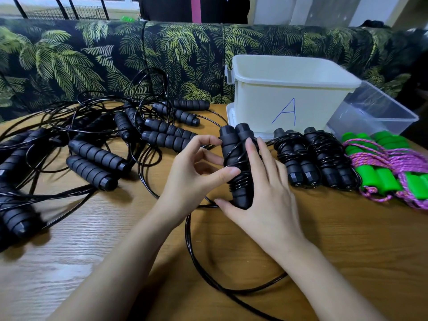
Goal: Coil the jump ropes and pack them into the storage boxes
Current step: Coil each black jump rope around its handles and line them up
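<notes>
My right hand (pixel 261 193) grips a pair of black foam jump-rope handles (pixel 234 144) held side by side at the table's middle, with black cord wound round their lower half. My left hand (pixel 196 172) pinches that cord against the handles with thumb and fingers. The loose cord (pixel 192 251) loops over the table toward me. Two coiled black ropes (pixel 312 156) lie to the right, beside green-handled ropes with pink cord (pixel 389 167). A white box marked A (pixel 289 89) stands behind them, a clear box (pixel 375 112) at its right.
A tangle of uncoiled black ropes with foam handles (pixel 92 144) covers the left half of the wooden table (pixel 301 262). A palm-print sofa (pixel 115 54) runs along the far edge. A person in dark clothes (pixel 194 8) stands behind it.
</notes>
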